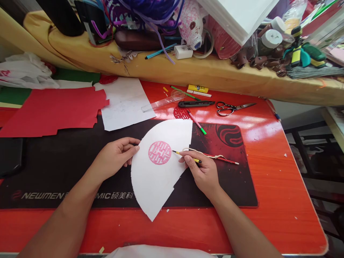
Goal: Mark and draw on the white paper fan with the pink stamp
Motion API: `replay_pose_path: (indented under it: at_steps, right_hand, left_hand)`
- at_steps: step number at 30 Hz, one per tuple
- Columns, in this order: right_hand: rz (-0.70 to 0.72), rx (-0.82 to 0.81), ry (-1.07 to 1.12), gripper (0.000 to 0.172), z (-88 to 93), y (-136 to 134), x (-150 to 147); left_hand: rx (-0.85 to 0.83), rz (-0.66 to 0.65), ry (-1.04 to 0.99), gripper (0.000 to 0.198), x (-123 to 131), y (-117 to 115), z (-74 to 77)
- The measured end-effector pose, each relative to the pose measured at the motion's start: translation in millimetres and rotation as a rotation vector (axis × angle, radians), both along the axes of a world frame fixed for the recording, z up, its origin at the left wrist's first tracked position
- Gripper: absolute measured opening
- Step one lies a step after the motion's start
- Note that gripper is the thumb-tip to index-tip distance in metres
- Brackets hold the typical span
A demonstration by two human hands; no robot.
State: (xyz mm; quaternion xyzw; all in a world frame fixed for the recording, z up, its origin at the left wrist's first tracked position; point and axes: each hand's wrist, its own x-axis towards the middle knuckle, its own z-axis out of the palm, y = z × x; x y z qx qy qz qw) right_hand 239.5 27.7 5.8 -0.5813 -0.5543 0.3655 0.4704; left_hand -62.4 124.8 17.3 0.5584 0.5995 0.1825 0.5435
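Observation:
A white fan-shaped sheet of paper [150,186] lies over the dark desk mat, with a round pink openwork pattern [159,153] in its middle. My left hand [118,156] pinches the sheet's left edge between thumb and fingers. In my right hand [201,172] is a yellow-and-black pencil [177,153], its tip just right of the pink circle; whether it touches the paper I cannot tell. Behind that hand lies a thin red stick [228,161] with a pale cord [192,149].
Beyond the fan are scissors [233,107], a black utility knife [196,103], a clear ruler [161,102], a pink-and-green marker [197,123] and a yellow glue stick [198,88]. Red paper [53,111] and a white sheet [123,104] lie left. A cluttered, cloth-covered ledge [161,71] runs behind.

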Motion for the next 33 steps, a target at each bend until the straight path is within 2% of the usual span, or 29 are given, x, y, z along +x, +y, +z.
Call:
replay_pose_path:
  at_steps: [16,33]
  right_hand:
    - [0.029,0.005,-0.023,0.021,-1.2,-0.7,1.2]
    - [-0.048,-0.028,-0.007,0.028,-2.3,-1.1,2.3]
  left_hand:
    - [-0.010,0.017,0.009,0.055,1.6,-0.7,1.9]
    - [-0.002,0.034,0.010,0.050,4.6,0.0,5.4]
